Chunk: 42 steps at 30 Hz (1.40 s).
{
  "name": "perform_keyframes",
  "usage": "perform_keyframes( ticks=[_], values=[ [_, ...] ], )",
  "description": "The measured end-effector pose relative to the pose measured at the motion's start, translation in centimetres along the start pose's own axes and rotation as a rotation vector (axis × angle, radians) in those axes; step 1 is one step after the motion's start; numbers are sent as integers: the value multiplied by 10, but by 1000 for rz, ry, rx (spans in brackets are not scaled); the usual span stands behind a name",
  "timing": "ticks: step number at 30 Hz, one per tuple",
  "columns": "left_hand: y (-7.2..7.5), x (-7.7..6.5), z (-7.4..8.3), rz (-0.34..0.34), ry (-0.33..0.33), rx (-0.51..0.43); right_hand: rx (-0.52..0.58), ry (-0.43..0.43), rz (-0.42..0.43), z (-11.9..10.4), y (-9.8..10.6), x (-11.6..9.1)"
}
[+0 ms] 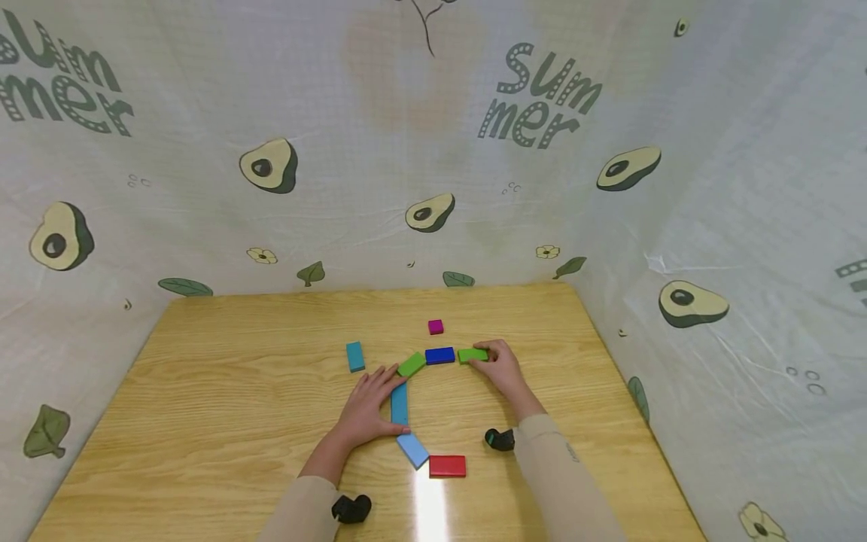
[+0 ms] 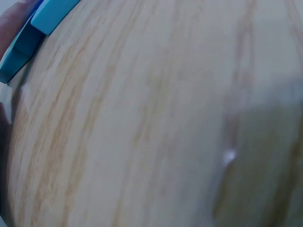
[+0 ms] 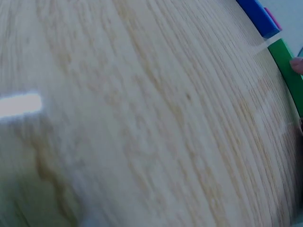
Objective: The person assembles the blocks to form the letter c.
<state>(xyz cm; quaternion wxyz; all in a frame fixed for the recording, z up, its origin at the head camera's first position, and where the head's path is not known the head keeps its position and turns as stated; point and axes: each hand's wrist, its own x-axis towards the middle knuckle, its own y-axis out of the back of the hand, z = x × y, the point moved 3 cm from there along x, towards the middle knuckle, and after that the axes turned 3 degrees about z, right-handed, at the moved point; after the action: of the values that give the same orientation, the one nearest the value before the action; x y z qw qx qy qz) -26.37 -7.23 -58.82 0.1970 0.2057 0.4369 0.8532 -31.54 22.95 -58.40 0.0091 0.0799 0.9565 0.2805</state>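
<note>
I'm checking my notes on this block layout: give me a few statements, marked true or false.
1. The right hand grips a green block. True.
2. A dark blue block lies between that block and another green one. True.
3. The gripped block sits atop the dark blue one. False: they are apart.
4. A red block lies on the table. True.
5. In the head view, the red block appears above the dark blue one. False: it appears below.

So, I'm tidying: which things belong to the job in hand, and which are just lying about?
Seemingly in the job: right green block, pinched by the right hand; left green block; navy block; blue piece; light blue block; red block.

Apparently lying about: magenta block; separate blue block.
</note>
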Motion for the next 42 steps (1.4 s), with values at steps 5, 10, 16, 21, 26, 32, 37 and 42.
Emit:
perform_keyframes(
  ticks=[5, 10, 16, 21, 26, 32, 37, 42],
  values=[
    [0, 0, -1, 4, -2, -7, 34, 15, -12, 0, 2, -2],
    [-2, 0, -4, 6, -2, 11, 59, 15, -18, 0, 3, -3],
    [-2, 0, -3, 15, -17, 9, 68, 3, -30, 4, 3, -3],
    [-3, 0, -3, -7, -9, 17, 68, -21, -42, 6, 4, -3],
    [-3, 0, -4, 5, -17, 18, 51, -21, -51, 4, 4, -2],
    [-2, 0, -3, 15, -17, 25, 51, -31, -68, 5, 3, -1],
    [-1, 0, -2, 9, -8, 29, 57, -42, -75, 7, 2, -1],
    [0, 0, -1, -9, 8, 25, 63, -44, -84, 7, 2, -1]
  ],
)
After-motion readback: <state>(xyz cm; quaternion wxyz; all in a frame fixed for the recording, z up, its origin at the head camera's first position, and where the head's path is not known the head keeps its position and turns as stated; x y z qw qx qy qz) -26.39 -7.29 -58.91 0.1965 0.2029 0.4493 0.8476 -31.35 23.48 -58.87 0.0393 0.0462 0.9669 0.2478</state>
